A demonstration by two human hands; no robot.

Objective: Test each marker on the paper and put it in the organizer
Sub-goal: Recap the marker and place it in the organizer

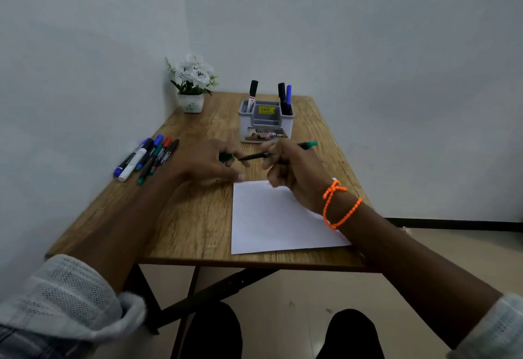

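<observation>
Green-ended slim black marker point(278, 152) is uncapped, pinched in right hand point(294, 172) fingers above the wooden desk point(195, 217); left hand point(209, 160) grips its green cap point(225, 157); next, probably scribble on the white paper sheet point(271, 222).

My left sleeve point(65, 299) is pale grey-white mesh knit, pushed up to the elbow, with a dark plaid patch at its lower edge. My right sleeve point(492, 330) is the same pale knit, also pushed up. A knotted orange beaded cord bracelet point(338, 205) loops twice around my right wrist. Black trousers point(215, 333) cover both knees.
</observation>
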